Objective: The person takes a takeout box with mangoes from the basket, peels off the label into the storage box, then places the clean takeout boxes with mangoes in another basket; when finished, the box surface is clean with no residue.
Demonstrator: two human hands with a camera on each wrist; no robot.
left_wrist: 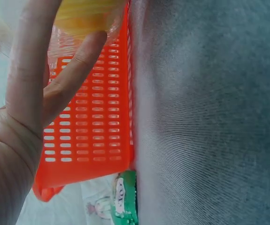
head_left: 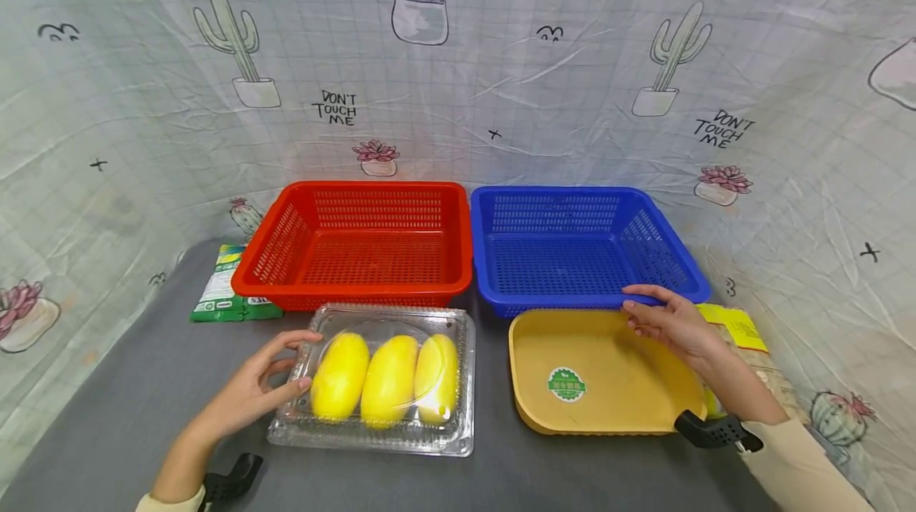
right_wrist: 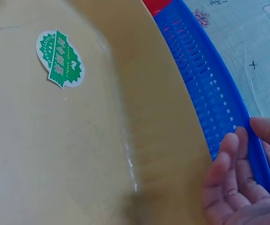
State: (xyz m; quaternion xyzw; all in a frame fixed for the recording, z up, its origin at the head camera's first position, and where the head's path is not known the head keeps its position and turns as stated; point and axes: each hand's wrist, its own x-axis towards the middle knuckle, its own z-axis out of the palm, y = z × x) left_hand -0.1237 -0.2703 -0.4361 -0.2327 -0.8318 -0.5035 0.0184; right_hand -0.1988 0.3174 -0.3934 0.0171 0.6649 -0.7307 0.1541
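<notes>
A clear plastic clamshell box (head_left: 293,431) with three yellow mango-like fruits (head_left: 389,379) inside lies in front of the red basket. My left hand (head_left: 252,386) is at its left side, thumb and fingers spread and touching the lid. In the left wrist view, the fingers (left_wrist: 85,56) reach up to the box, where yellow shows through the plastic. Over on the right, my right hand (head_left: 673,327) pinches the front rim of a blue basket (head_left: 554,257). The right wrist view shows that rim between thumb and fingers (right_wrist: 240,173). Below this hand lies a yellow tray (head_left: 608,393) with a green sticker.
The red basket (head_left: 379,257) stands at the back left, beside the blue one. A green-and-white packet (head_left: 232,289) lies left of it. Another packet with a yellow label (head_left: 744,329) is partly hidden behind my right arm. A printed cloth (head_left: 487,91) hangs behind the grey table (head_left: 143,385).
</notes>
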